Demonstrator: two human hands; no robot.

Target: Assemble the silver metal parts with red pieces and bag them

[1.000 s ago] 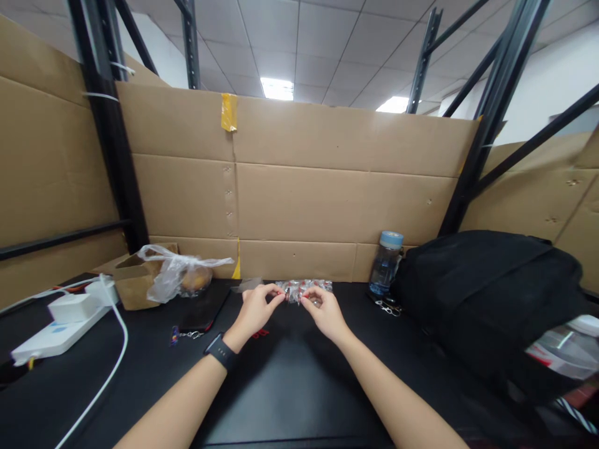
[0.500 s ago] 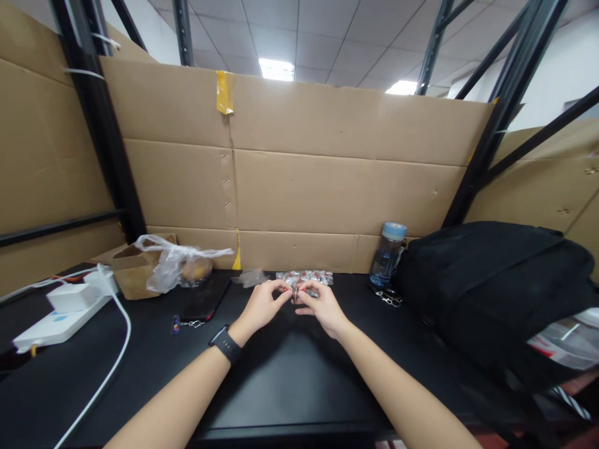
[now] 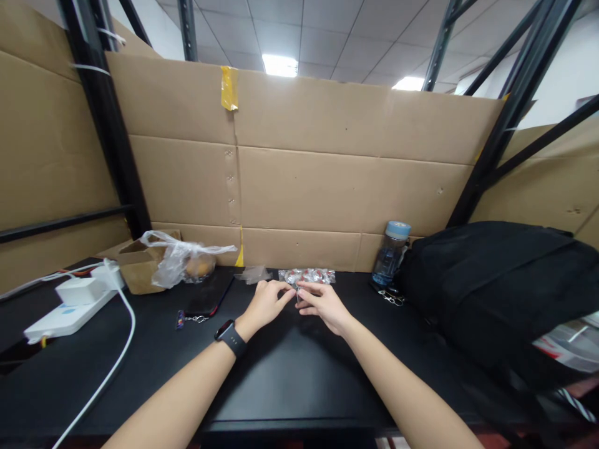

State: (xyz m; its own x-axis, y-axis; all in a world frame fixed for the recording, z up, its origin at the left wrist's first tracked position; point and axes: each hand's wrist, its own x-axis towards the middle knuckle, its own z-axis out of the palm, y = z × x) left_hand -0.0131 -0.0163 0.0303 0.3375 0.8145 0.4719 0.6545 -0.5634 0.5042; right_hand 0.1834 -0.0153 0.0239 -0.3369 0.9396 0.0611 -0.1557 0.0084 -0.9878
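My left hand (image 3: 266, 305), with a dark watch on its wrist, is closed in a pinch at the centre of the black table. Facing it, my right hand (image 3: 326, 307) pinches too, its fingertips nearly meeting the left ones. Between them is a small, thin, shiny metal piece (image 3: 298, 295), mostly covered by the fingers; its exact kind is too small to make out. Just behind the hands lies a row of silvery clear packets (image 3: 307, 275) with red bits inside. A crumpled clear plastic bag (image 3: 253, 274) lies to their left.
A dark phone-like slab (image 3: 209, 300) with a chain charm, a paper bag (image 3: 140, 271), a tied plastic bag (image 3: 180, 265) and a white power strip (image 3: 65, 321) are left. A bottle (image 3: 389, 255), keys (image 3: 390, 298) and black backpack (image 3: 491, 293) stand right. Cardboard (image 3: 299, 187) walls the back.
The view has shifted slightly. My hands stay together on the small metal piece, fingers a little readjusted; red seen at the fingertips before is now hidden.
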